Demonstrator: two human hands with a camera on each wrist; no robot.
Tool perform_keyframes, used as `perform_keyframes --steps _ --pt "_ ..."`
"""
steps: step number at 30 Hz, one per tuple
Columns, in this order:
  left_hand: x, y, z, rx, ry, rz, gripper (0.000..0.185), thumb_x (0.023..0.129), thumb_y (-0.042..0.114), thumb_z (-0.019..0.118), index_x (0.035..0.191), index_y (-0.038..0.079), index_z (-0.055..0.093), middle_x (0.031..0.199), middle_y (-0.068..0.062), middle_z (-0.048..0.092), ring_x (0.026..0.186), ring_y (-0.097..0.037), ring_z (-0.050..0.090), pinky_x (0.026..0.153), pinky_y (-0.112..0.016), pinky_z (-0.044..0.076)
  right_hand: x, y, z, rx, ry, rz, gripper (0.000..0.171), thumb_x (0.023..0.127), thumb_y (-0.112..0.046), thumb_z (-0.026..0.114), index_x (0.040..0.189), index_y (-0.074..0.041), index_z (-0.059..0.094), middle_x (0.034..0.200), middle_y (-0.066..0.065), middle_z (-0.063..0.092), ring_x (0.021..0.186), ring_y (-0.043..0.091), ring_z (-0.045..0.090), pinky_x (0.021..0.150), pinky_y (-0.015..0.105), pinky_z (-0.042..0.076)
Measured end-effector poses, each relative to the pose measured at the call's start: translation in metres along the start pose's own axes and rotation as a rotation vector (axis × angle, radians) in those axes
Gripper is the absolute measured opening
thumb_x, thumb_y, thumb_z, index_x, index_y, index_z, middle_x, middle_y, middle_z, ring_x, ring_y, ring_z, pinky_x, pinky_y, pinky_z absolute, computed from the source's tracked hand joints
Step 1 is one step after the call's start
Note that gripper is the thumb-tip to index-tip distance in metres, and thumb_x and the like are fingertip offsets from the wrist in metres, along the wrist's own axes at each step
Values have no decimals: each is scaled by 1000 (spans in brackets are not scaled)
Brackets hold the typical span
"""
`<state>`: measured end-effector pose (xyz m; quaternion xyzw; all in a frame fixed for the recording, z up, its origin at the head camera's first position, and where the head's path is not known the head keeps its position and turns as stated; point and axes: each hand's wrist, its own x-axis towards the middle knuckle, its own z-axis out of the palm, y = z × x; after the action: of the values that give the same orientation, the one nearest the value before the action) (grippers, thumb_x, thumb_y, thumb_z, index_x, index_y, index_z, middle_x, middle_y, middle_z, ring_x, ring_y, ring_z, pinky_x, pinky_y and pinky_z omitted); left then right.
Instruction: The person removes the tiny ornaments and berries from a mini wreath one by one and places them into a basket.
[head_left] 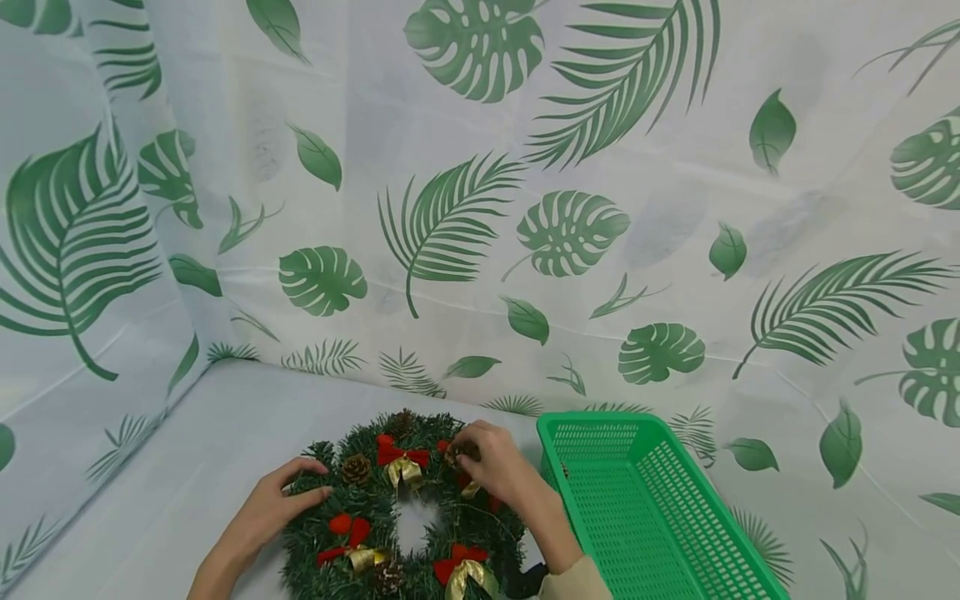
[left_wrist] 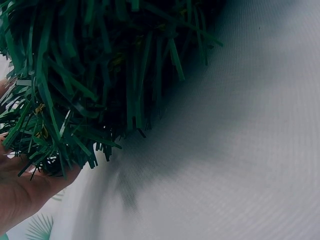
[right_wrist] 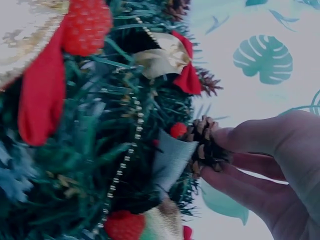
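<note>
A green tinsel wreath (head_left: pixel 303 542) lies on the white surface, decorated with red bows (head_left: pixel 390 451), gold bells (head_left: pixel 406 468), red berries and pine cones (head_left: pixel 356 469). My left hand (head_left: pixel 258 504) grips its left edge, thumb and fingers on either side of the tinsel; the left wrist view shows the fingers (left_wrist: pixel 30 185) partly hidden by the strands. At the upper right of the wreath, my right hand (head_left: pixel 501 467) pinches a brown pine cone (right_wrist: pixel 206 145) between thumb and fingers. Beside that cone are a red berry (right_wrist: pixel 178 130) and a string of gold beads (right_wrist: pixel 135 132).
A green plastic basket (head_left: pixel 600 418) with mesh walls stands just right of the wreath, close to my right forearm. White cloth printed with green leaves (head_left: pixel 573 233) hangs behind and along the left side.
</note>
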<state>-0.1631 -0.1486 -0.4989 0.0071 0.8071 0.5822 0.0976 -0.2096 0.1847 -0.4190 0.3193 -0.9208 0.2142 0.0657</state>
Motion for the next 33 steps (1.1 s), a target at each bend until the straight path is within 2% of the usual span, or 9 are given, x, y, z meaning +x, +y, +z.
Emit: perform_keyframes --steps 6,12,15,26,33 --pt "0 -1 0 5 2 -3 43 97 34 73 129 7 62 145 -18 55 148 -51 32 111 -72 36 3 -2 -11 10 -49 13 15 90 5 74 105 2 73 101 15 70 88 27 71 71 27 61" --pt "-1 -2 0 10 8 -22 43 96 35 73 129 8 62 143 -16 57 142 -46 42 107 -68 42 5 -2 -17 -23 -85 27 14 91 3 74 104 1 74 103 14 71 90 27 72 73 29 62" --pt "0 -2 0 -5 5 -26 43 96 34 73 129 8 62 144 -17 55 143 -46 42 107 -67 43 5 -1 -23 -16 -83 19 12 90 3 74 102 1 75 102 15 72 89 27 73 72 30 62" --pt "1 1 0 -10 6 -15 43 96 33 73 130 8 62 146 -18 54 143 -46 42 103 -64 46 -1 6 -42 64 -91 99 13 93 -1 73 105 -1 75 104 13 74 93 29 73 74 29 62" --pt "0 1 0 -11 2 -17 43 96 33 73 129 7 62 147 -19 53 146 -49 36 108 -68 41 -7 13 -51 100 -86 133 13 93 0 72 106 -1 74 105 14 73 95 30 73 73 22 61"
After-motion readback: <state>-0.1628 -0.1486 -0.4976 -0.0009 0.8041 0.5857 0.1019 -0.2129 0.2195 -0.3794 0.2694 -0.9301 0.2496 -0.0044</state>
